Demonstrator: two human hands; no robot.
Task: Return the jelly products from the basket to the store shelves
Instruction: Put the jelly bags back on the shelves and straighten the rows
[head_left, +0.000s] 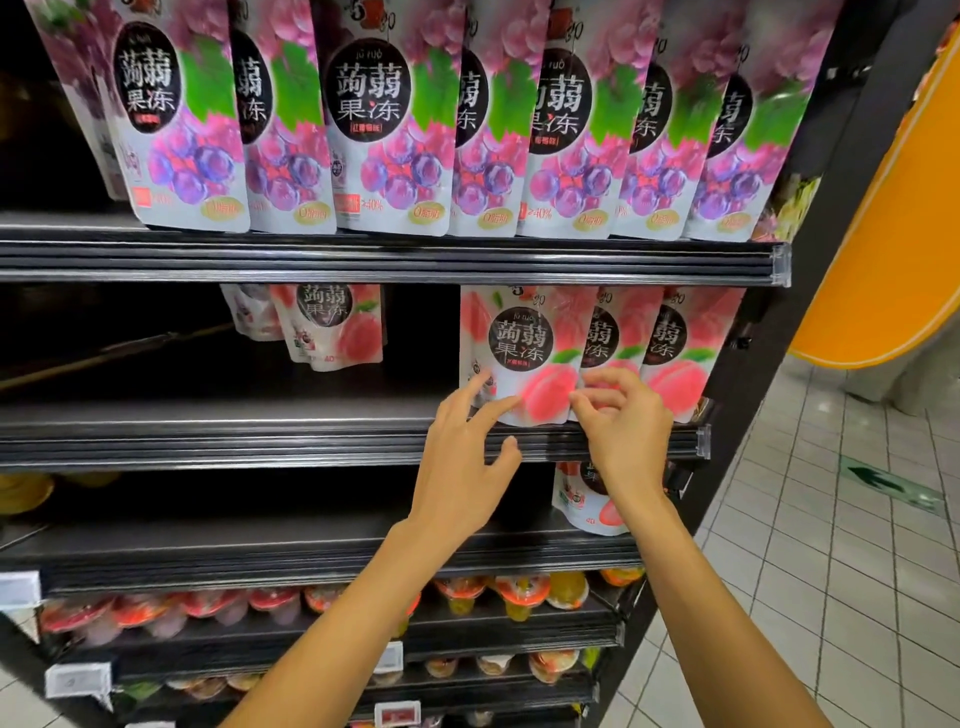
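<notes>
Across the top of the frame, the grape pouches (384, 130) show purple and pink grapes, green leaves and black round labels with white characters on a pale ground. The peach pouches (524, 343) at centre are white with pink peaches and the same black circles. The shelf edges (311, 257) are black and ribbed. The jelly cups (522, 590) below have red and orange lids. The floor (831, 597) at right is a white tile grid with a green arrow (883, 486), and the panel (893, 208) above it is orange.

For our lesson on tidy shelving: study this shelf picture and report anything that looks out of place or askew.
On the middle shelf, two peach pouches sit further back and tilted, split by a dark gap from the front peach row. The grape pouches above lean and overlap unevenly.
</notes>
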